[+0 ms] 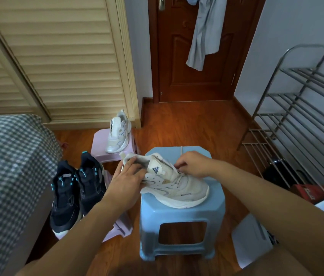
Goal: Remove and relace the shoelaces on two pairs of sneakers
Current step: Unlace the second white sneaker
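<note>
A white sneaker (pixel 179 188) lies on its side on the blue plastic stool (pixel 181 220), toe pointing right. My left hand (pixel 127 176) grips its heel and collar. My right hand (pixel 192 164) pinches the cream shoelace (pixel 181 151) near the top eyelets, and one lace end sticks up behind the fingers. The second white sneaker (pixel 118 133) stands on a pink stool (pixel 99 144) further back. A pair of black sneakers with teal accents (pixel 73 188) rests on another pink stool (pixel 121 226) to the left.
A checked bed cover (pixel 8 166) fills the left. A louvred wardrobe door (pixel 57 56) and a brown door (pixel 193 56) with a grey garment stand behind. A metal shoe rack (pixel 296 116) lines the right wall, and a white box (pixel 250 242) sits at lower right.
</note>
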Demonstrator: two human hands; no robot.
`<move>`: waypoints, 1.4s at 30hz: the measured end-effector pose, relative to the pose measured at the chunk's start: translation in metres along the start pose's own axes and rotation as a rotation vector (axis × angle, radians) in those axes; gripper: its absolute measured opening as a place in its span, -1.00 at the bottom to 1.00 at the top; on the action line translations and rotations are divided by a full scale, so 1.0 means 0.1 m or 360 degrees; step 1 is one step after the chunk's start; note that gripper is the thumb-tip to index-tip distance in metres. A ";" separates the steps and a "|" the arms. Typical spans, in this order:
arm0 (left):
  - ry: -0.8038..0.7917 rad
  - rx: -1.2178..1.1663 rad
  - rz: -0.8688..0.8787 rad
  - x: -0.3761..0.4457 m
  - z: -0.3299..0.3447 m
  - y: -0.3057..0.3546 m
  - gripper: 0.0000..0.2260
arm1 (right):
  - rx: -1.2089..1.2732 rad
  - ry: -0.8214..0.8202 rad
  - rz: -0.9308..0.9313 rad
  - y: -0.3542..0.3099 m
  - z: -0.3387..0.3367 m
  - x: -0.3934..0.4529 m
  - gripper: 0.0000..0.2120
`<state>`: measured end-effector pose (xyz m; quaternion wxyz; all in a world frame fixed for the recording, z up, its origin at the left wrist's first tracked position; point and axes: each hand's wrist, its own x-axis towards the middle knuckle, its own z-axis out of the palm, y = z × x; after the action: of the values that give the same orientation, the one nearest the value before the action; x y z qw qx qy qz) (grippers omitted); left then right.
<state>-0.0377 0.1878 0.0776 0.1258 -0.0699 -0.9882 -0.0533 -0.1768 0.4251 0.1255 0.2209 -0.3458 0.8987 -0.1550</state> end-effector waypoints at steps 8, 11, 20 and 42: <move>-0.0075 0.0021 -0.0028 0.01 -0.01 0.01 -0.69 | -0.0429 0.1102 0.0866 0.72 -0.37 -0.05 -0.88; -0.0084 0.0126 -0.0114 -0.01 0.03 0.05 -0.75 | -0.0307 0.1169 0.0627 0.49 -0.26 -0.21 -0.81; 0.0027 0.0253 -0.0496 -0.11 0.13 0.43 -0.75 | 0.0536 0.0917 0.0775 -0.48 0.80 -0.23 -0.77; -0.0163 0.0499 -0.0550 0.08 0.00 0.70 -0.72 | 0.2046 0.0625 0.0716 -0.79 0.80 -0.45 -0.90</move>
<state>-0.0346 0.2574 0.0861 0.0739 0.1181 -0.9867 0.0838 -0.0627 0.3899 0.1043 0.2417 0.0814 0.7021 -0.6648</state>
